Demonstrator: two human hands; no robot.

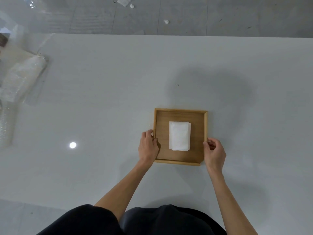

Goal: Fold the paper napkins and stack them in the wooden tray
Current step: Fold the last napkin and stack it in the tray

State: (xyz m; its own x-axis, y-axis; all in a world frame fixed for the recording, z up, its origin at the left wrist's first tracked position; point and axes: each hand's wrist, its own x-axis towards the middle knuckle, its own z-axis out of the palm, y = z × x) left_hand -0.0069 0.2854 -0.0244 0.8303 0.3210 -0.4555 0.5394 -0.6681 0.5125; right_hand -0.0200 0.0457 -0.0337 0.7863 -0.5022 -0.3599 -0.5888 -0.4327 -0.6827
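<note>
Both hands, left (147, 145) and right (214, 152), gripping wooden tray (179, 111) rims; sudden jerk could slide loosely squared folded napkin stack (179, 136) askew.

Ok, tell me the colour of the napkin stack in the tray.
White, clearest in the head view.

One tray (180, 111) — one napkin stack (179, 136) — two hands (148, 146)

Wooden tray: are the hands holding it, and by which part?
Yes. The left hand grips the wooden tray at its left rim, the right hand at its right rim. The folded napkins inside lie untouched.
</note>
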